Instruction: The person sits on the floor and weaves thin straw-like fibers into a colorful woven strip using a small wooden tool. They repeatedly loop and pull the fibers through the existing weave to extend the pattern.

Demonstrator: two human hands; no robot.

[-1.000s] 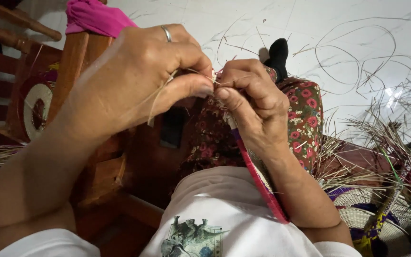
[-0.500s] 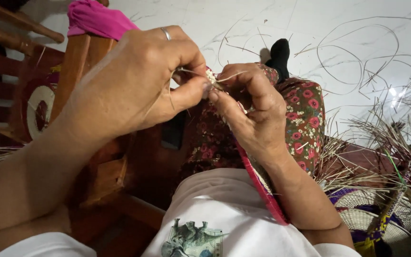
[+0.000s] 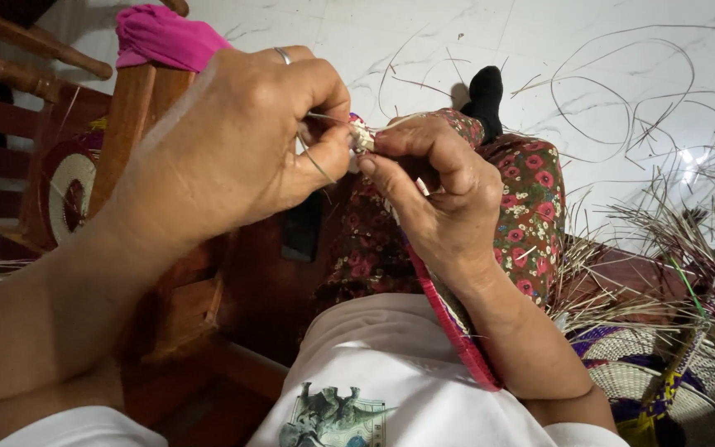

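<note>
- Hands have drawn slightly apart since half a second ago: the left hand [image 3: 233,149] has eased leftward, and a thin straw strand [image 3: 318,165] now shows between it and the right hand [image 3: 436,194], which suggests a stitch being pulled snug.
- Left hand is closed, thumb and forefinger pinching the strand; a ring sits on one finger.
- Right hand is closed too, fingertips clamped on the pale woven tip [image 3: 363,139] of the piece, as before.
- Woven piece sits between the two hands, above the lap and the floral trousers [image 3: 531,215], well clear of the white floor [image 3: 622,50].
- Its pink coiled rim [image 3: 448,319] runs from under the right wrist up toward the fingertips; the long axis slants from lower right to upper left, with the working end pointing away from the body.
- Loose straw [image 3: 664,240] lies on the floor toward its right edge.
</note>
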